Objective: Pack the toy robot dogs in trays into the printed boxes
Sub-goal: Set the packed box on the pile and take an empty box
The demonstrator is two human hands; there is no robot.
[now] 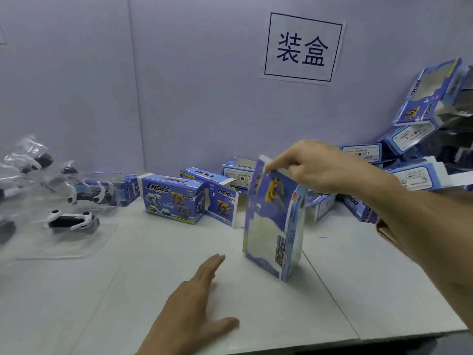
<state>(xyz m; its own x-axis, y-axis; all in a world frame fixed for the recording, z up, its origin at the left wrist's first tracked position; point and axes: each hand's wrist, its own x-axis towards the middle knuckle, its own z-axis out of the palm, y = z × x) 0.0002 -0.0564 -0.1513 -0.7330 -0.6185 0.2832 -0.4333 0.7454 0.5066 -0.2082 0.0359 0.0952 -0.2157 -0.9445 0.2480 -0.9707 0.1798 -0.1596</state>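
On the white table (358, 290), right hand (314, 165) pinches upright printed box (271, 226); left hand (197, 298) flat, empty.

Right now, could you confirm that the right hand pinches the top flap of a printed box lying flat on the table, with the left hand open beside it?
Not quite: the head view shows the printed box standing on end on the table, not lying flat. The right hand does pinch its top flap, and the left hand is open beside it.
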